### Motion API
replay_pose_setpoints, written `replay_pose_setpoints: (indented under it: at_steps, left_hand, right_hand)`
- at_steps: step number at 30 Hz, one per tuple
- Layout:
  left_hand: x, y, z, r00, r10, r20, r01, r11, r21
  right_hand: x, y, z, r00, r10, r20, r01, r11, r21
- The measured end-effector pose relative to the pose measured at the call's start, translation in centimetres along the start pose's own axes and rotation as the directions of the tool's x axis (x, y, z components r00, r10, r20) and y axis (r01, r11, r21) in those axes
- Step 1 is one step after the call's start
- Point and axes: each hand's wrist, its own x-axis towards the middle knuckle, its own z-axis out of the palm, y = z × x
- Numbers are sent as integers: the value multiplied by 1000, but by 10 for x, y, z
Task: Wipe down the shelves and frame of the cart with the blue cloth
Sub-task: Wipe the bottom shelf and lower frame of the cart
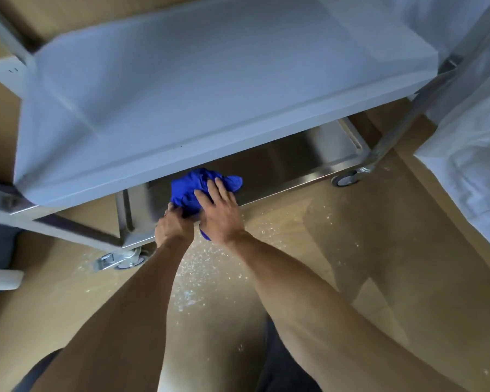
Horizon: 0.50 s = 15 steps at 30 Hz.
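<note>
A: Obs. Right hand (219,212) lies on top of the blue cloth (194,190), fingers fairly straight and a little spread, pressing it down. Left hand (171,226) grips the near edge of the bunch, fingers curled under it.

B: Cloth position?

A: Wadded on the front lip of the bottom shelf (280,168) of the cart, left of centre, partly tucked beneath the top shelf (210,89). A tail of cloth hangs below the right hand.

B: Judgement on the step?

A: Lower shelf, front edge in hand. Suggest flattening the wad so more fabric meets the steel, then long overlapping strokes from the left corner toward the right caster (345,178). The recessed pan corners probably hold dirt; work a fingertip through the cloth there.

B: Hazards?

A: White flecks on the floor (379,250) near the left caster (119,260); keep the hanging tail off them. Frame legs appear not yet reached.
</note>
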Motion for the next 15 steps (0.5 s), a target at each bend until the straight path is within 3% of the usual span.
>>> replay_pose_setpoints:
  at_steps: [3, 6, 9, 11, 13, 15]
  left_hand:
    - [-3, 0, 3, 1000, 26, -2, -26, 999, -42]
    - [-6, 2, 9, 999, 50, 0, -50, 998, -38]
    - [-3, 1, 10, 998, 60, 19, -58, 993, -101]
    - [-8, -7, 11, 998, 32, -62, -44, 978, -202]
    - [-24, -22, 11, 975, -96, -198, 39, 960, -278]
    - [-33, -47, 8, 903, -330, -276, 202, 891, -408]
  right_hand:
    - [4, 59, -28, 982, 168, -81, -174, 982, -68]
    - [4, 139, -69, 898, 403, -178, -424, 901, -97]
    - [13, 209, -91, 852, 522, -50, -522, 837, -165]
    - [22, 209, -95, 839, 543, -1, -533, 823, -196]
    - [25, 185, -92, 797, 604, -2, -593, 781, -195]
    - [24, 154, -91, 784, 621, -14, -611, 767, -199]
